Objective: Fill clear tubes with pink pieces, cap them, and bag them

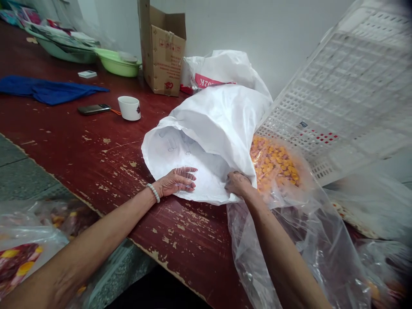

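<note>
- The left hand (176, 181) lies flat inside the open mouth of a white sack (212, 128), fingers (188, 171) stretched and slightly apart.
- The right hand (237, 183) pinches the sack's lower rim, fingers clamped on it.
- The sack lies near the tabletop's (96, 150) front edge.
- Just beside it, a clear plastic bag (289, 223) holds orange and pink pieces (273, 163).
- A white crate (347, 94) leans above it.

Red band on white bag (209, 80), upper middle of the frame: cut-off white print, roughly "02K".
Cardboard box (165, 53), upper middle: red handling symbols and a logo, too small to read.
</note>
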### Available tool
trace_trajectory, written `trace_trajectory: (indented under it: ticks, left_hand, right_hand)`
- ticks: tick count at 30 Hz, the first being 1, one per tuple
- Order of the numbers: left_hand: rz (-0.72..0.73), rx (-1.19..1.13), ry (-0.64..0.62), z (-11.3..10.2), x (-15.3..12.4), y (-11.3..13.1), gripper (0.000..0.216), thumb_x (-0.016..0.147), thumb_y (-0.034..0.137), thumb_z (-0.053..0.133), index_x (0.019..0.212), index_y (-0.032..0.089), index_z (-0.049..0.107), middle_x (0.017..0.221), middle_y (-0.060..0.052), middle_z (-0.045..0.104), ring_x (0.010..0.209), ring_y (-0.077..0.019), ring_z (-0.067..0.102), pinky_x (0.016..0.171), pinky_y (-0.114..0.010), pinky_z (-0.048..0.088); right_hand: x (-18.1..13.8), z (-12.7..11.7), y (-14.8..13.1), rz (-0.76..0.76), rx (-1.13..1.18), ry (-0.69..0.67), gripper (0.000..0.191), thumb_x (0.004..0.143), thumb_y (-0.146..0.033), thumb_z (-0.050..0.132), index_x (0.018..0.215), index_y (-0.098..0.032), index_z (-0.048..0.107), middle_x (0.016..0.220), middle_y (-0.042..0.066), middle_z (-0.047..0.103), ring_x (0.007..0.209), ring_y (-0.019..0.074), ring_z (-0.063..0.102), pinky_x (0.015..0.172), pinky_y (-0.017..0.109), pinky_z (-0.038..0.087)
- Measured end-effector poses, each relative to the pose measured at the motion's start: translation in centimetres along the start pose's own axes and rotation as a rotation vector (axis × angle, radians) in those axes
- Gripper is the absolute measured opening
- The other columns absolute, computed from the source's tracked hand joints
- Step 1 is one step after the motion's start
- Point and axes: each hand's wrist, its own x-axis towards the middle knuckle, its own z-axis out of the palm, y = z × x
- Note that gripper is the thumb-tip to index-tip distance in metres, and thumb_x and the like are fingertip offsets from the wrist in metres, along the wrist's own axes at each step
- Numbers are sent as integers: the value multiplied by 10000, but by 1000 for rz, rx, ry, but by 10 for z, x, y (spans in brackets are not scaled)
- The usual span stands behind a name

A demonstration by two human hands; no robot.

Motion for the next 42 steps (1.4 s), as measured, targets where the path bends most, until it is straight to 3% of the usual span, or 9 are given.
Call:
trace_trajectory:
  ticks: [4, 9, 14, 18, 22, 24, 28, 33, 42]
  left_hand:
    - [-5, -48, 5, 0, 0, 1, 553, 625, 33, 727, 1140, 137, 554, 934, -71, 639, 726, -149, 637, 749, -369, 491]
    - [2, -128, -10, -1, 1, 2, 493, 643, 32, 695, 1108, 122, 554, 837, -50, 626, 676, -141, 619, 692, -338, 476]
    - [-6, -259, 43, -3, 3, 5, 511, 650, 68, 682, 1131, 142, 526, 817, -34, 610, 699, -178, 647, 721, -359, 486]
    - [2, -331, 60, -6, 9, 8, 510, 655, 82, 663, 1137, 151, 514, 812, -25, 598, 689, -182, 650, 702, -351, 495]
    - [-29, -355, 65, -8, 16, 8, 487, 660, 83, 648, 1122, 155, 512, 804, -19, 587, 656, -174, 641, 670, -346, 497]
    - [-45, -373, 63, -9, 19, 7, 476, 658, 83, 643, 1109, 158, 512, 801, -17, 585, 646, -173, 638, 660, -346, 496]
    - [-60, -390, 70, -9, 22, 7, 475, 650, 76, 635, 1104, 158, 523, 813, -20, 586, 644, -167, 637, 650, -335, 489]
    - [-62, -394, 99, -9, 23, 7, 478, 645, 78, 634, 1109, 146, 538, 811, -23, 583, 635, -160, 632, 651, -335, 486]
    - [119, -376, 319, -9, 20, 13, 516, 563, 57, 660, 1057, 147, 537, 779, -1, 584, 582, -131, 612, 623, -313, 494]
  right_hand:
    - [5, -2, 2, 21, 38, 45, 412, 756, -81, 459, 1141, -109, 602, 1107, 149, 645, 1061, 223, 592, 901, 285, 425]
    - [24, -11, -12, 91, 116, 153, 601, 779, -70, 378, 1370, 22, 322, 1212, 210, 583, 1080, 214, 588, 910, 268, 426]
    - [74, -6, -61, -27, 180, 122, 501, 806, -226, 480, 1301, -149, 484, 1295, 75, 554, 1115, 170, 562, 919, 225, 431]
    - [127, 1, -87, 47, 164, 158, 493, 845, -341, 465, 1310, -175, 461, 1450, 115, 361, 1257, 259, 428, 993, 386, 388]
    - [174, -4, -83, 225, 135, 241, 617, 875, -481, 385, 1401, -176, 283, 1518, 179, 138, 1298, 367, 322, 942, 581, 359]
    - [196, -9, -77, 271, 124, 265, 638, 874, -522, 360, 1411, -193, 255, 1507, 183, 153, 1301, 379, 293, 935, 617, 333]
    - [225, -12, -75, 289, 100, 268, 613, 830, -546, 425, 1336, -200, 403, 1471, 178, 214, 1271, 422, 281, 932, 639, 293]
    - [212, 1, -93, 162, 88, 286, 491, 832, -511, 447, 1250, -262, 511, 1426, 118, 283, 1260, 387, 291, 975, 585, 267]
    - [109, 18, -101, -95, 167, 141, 332, 840, -433, 485, 1131, -302, 574, 1194, 70, 568, 1125, 295, 494, 965, 567, 280]
